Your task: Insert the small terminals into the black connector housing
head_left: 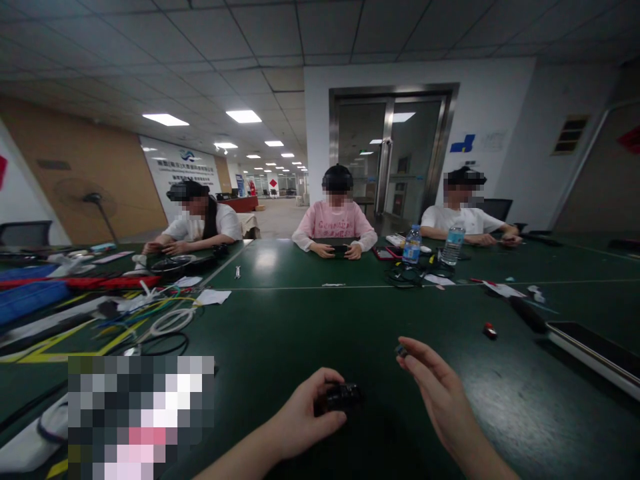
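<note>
My left hand (305, 415) grips a small glossy black object (344, 396) from its left side, thumb below and fingers above, low over the green table (280, 333). What kind of object it is does not show. Off to the right and a little higher, my right hand (434, 381) pinches a tiny dark piece (401, 351) between thumb and fingertips. That piece is too small to name. The two hands are apart, and so are the things they hold. Farther right on the table lies a small red and black object (491, 331).
Coiled cables (173, 322), blue trays (33, 300) and papers (214, 297) crowd the left side. A small wrench (238, 272) lies farther back. Two water bottles (412, 245) stand beyond. A flat dark-topped device (595, 353) sits right. Three people with headsets sit across the table.
</note>
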A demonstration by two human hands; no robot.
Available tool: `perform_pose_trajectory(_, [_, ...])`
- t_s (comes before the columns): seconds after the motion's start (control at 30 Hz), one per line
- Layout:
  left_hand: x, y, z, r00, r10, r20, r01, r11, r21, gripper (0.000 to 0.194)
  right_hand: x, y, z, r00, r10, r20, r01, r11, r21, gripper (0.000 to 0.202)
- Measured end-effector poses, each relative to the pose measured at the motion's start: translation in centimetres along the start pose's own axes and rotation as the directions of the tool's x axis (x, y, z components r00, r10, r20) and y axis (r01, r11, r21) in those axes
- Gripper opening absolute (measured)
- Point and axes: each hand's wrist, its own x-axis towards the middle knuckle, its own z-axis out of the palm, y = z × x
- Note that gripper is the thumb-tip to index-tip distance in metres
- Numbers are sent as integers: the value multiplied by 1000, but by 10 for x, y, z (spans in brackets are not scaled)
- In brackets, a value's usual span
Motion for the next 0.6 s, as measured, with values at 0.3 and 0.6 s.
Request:
perform_pose_trajectory(0.3, [0, 3, 1, 1000, -5, -20, 5, 1000, 16, 38, 0, 5, -2, 1000, 3, 22, -3, 1000, -6, 48])
perform_pose_trajectory(0.6, [-1, 5, 1, 1000, -17, -20, 17, 1000, -4, 37, 0, 9, 0, 999, -19, 41, 19, 1000, -20, 44])
